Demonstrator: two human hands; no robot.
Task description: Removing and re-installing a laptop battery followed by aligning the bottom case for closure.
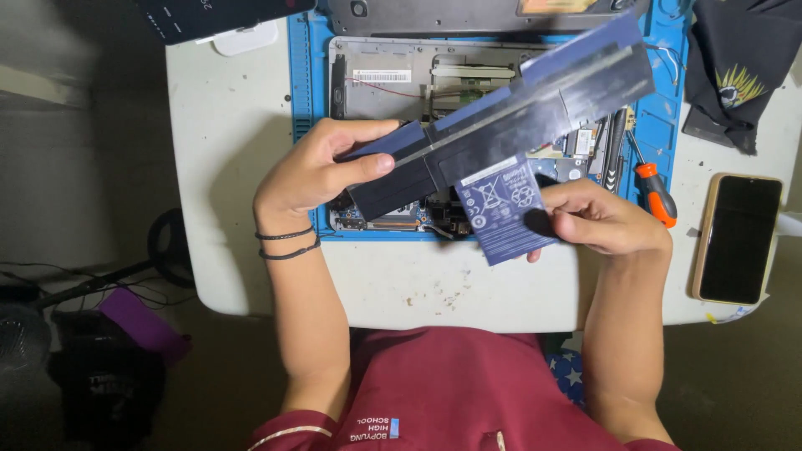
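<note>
the battery pack (501, 117) hides much of the opened laptop (393, 83).

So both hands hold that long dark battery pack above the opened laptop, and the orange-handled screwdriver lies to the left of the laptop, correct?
Not quite. In the head view the orange-handled screwdriver lies right of the opened laptop, near the phone. The left hand and right hand do hold the battery pack.

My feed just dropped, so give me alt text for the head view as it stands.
Both hands hold a long, flat dark-blue laptop battery above an opened laptop on a blue work mat: left hand grips its near end, right hand pinches its labelled flap. An orange-handled screwdriver and a dark-screened phone lie on the white table.
</note>
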